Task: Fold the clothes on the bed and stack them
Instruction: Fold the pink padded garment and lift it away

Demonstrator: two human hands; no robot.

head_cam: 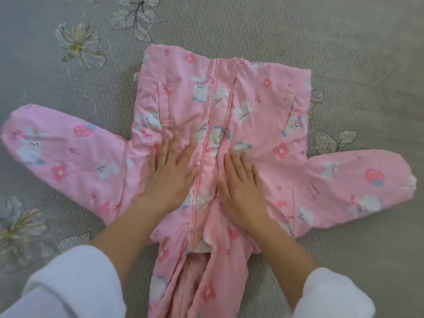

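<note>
Pink jacket (218,125) lies front-up, mid bed (298,31), on grey ribbed cover embroidered with flowers and leaves. Fabric soft, padded, printed with bunnies, flowers, strawberries; fleecy lining shows at neck. Long axis runs away from you: hem far, hood near. Sleeves (64,161) splay out sideways. Your left hand (168,171) and right hand (241,187) press flat either side of zip (212,99), fingers (171,145) straight, slightly spread, gripping nothing.

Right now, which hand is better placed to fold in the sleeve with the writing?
Probably the right hand: it lies flat on the jacket, right of the zipper, nearer that sleeve; the left hand would have to cross over.
</note>
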